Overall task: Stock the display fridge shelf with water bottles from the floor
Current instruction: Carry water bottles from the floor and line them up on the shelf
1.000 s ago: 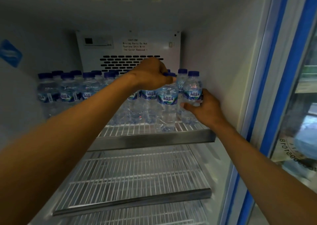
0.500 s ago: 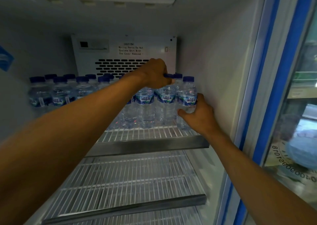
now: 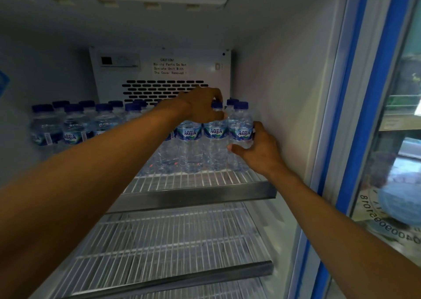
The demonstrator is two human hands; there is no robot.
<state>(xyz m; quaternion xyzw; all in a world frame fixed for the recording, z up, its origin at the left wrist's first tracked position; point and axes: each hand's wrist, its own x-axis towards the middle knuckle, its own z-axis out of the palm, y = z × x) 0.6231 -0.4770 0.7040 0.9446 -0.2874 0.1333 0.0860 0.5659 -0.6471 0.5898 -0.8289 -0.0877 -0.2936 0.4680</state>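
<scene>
While both bare forearms stretch forward into the open fridge, the right hand (image 3: 262, 152) sits lower and nearer, its fingers and thumb curled round the body of the rightmost water bottle (image 3: 239, 134), which stands upright on the top wire shelf (image 3: 198, 180) just beside the white right wall (image 3: 284, 93). The thumb lies under the AQUA label on the near side; the other fingers wrap round the wall side of the bottle. Left of those fingers and a little higher, the left hand (image 3: 202, 107) reaches palm down over the front row, its fingers bent over the blue cap and neck of the neighbouring bottle (image 3: 216, 139), gripping it at the top. Another labelled bottle (image 3: 190, 146) stands under the left wrist, touching its neighbour. Below both hands, a lower wire shelf (image 3: 182, 241) spans the cabinet, with a metal front bar. Beyond and left of the left fingers, more capped bottles (image 3: 73, 125) stand in rows across the same top shelf. Behind the fingertips, the back panel (image 3: 159, 70) carries a printed caution notice above dark vent slots. To the right of the right hand, the blue-edged door frame (image 3: 369, 116) runs upright, with glass past it.
</scene>
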